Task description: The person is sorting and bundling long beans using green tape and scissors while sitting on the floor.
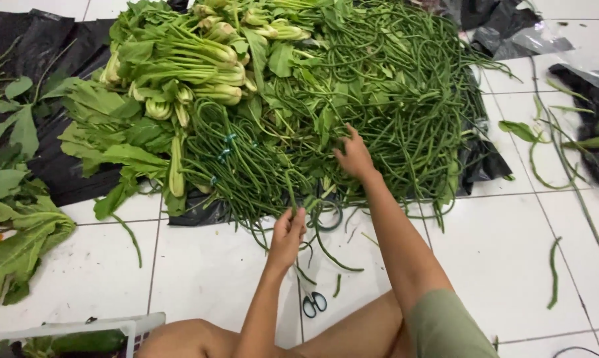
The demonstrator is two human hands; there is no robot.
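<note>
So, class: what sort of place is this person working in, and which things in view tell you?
Probably a home or small vendor's floor for sorting produce: a white tiled floor, long beans heaped on black plastic sheeting, and scissors.

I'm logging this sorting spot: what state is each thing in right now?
Left hand: closed around a few long beans.
Right hand: open, fingers spread on the long bean pile.
Scissors: lying on the tile floor, blades hidden.
Leafy greens: heaped on black plastic sheet.
White basket: holding green vegetables.
</note>
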